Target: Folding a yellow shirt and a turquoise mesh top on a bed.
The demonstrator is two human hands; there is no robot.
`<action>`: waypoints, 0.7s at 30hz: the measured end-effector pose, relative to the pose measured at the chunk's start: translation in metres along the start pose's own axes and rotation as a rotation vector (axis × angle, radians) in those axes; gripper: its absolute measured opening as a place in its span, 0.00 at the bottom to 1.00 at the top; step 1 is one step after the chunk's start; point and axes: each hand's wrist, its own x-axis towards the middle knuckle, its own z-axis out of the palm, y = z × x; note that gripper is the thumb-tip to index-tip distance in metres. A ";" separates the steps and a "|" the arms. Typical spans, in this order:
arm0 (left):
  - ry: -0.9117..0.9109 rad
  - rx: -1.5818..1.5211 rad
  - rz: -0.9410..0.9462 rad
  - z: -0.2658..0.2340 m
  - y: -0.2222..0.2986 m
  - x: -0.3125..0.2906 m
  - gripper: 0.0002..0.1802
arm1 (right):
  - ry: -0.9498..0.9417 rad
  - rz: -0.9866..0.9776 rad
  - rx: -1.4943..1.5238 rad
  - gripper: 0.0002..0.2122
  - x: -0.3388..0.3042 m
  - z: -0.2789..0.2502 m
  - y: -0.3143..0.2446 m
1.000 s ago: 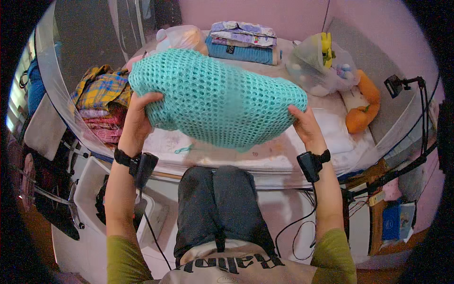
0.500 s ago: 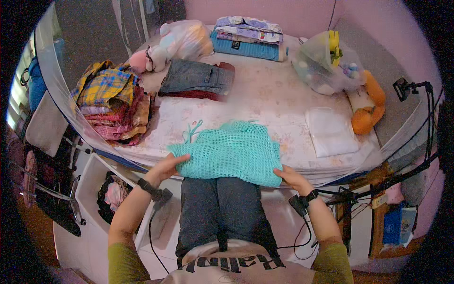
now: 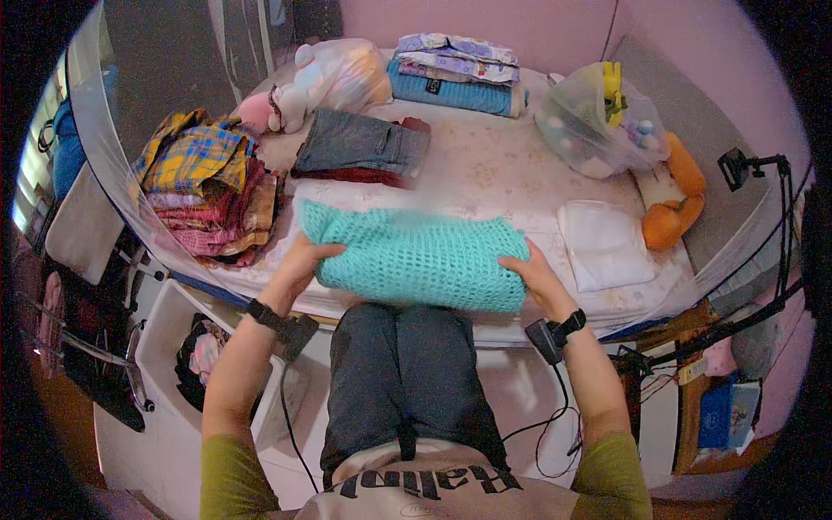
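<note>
A turquoise open-knit garment [image 3: 416, 260], folded into a wide band, spans the space between my hands at the bed's front edge. My left hand [image 3: 308, 258] grips its left end, thumb on top and fingers underneath. At the opposite end my right hand [image 3: 536, 270] holds it the same way, thumb over the knit. The fingers of both hands are partly hidden by the cloth. Behind it lie folded jeans [image 3: 360, 146] on top of dark red cloth. To the left rises a stack of folded clothes with a yellow plaid shirt [image 3: 195, 156] uppermost.
A folded white cloth [image 3: 607, 247] lies right on the bed [image 3: 494, 165], near an orange plush [image 3: 672, 221] and a clear bag of toys [image 3: 581, 121]. Folded purple-patterned fabric [image 3: 455, 56] sits at the back. A white bin [image 3: 160, 347] with clothes stands below left. Netting edges the bed.
Both hands have raised the turquoise knit and moved it slightly away from me. It now forms a neater, longer band, and its dangling ties no longer show.
</note>
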 end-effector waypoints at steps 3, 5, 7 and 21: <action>0.032 0.122 0.051 -0.024 -0.009 0.009 0.30 | -0.087 -0.053 -0.140 0.20 -0.014 0.011 -0.010; 0.169 0.494 0.055 -0.030 -0.019 0.004 0.39 | -0.205 -0.164 -0.459 0.21 -0.027 0.020 0.003; 0.312 0.798 0.236 -0.030 -0.030 -0.002 0.41 | -0.317 -0.071 -0.400 0.21 -0.038 0.032 0.014; -0.619 0.767 0.631 0.074 -0.044 -0.034 0.20 | -0.201 0.002 -0.002 0.21 -0.060 0.059 0.065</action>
